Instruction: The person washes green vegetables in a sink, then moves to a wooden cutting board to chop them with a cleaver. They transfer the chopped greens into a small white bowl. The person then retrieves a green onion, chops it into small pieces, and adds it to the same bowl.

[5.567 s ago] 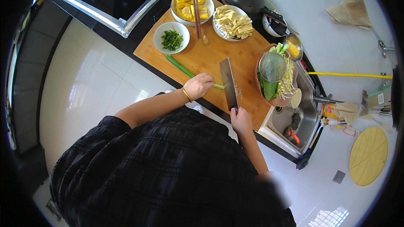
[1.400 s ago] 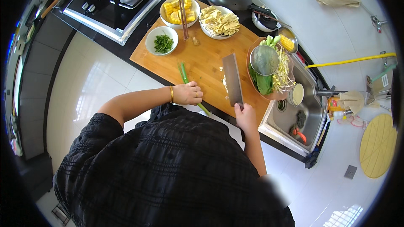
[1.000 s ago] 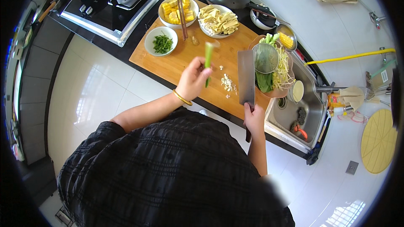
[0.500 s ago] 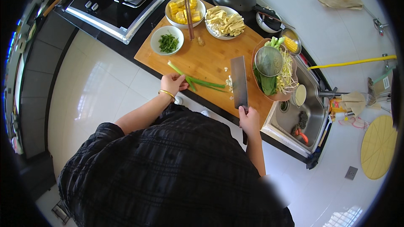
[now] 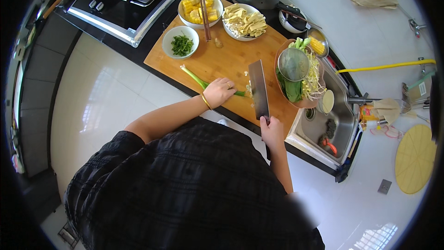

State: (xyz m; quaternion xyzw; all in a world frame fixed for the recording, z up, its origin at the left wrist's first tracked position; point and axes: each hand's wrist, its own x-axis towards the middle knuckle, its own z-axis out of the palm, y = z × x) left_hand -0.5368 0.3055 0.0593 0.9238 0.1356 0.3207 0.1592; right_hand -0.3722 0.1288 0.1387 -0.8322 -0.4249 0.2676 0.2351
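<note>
My left hand point(image 5: 219, 94) lies over a green scallion point(image 5: 196, 78) near the front edge of the wooden cutting board point(image 5: 222, 60), its fingers bent down on the stalks. The pale root end points to the far left, and a green tip shows past my fingertips. In my right hand point(image 5: 272, 132) is the handle of a cleaver point(image 5: 259, 88); its broad dark blade rests over the board, just right of the scallion tip. Between tip and blade lie small chopped white bits, apparently garlic point(image 5: 249, 88). My left fingertips are partly hidden.
Along the board's far side stand bowls of chopped greens point(image 5: 181, 45), corn pieces point(image 5: 194, 14) with chopsticks point(image 5: 204, 14) across, and tofu skin point(image 5: 245, 22). A basket of vegetables point(image 5: 307, 78) sits right, beside the sink point(image 5: 340, 125). A gas stove point(image 5: 125, 7) is far left.
My left hand has moved right along the scallion, from near its root end to its green part, and now covers it. My right hand still holds the cleaver in nearly the same place.
</note>
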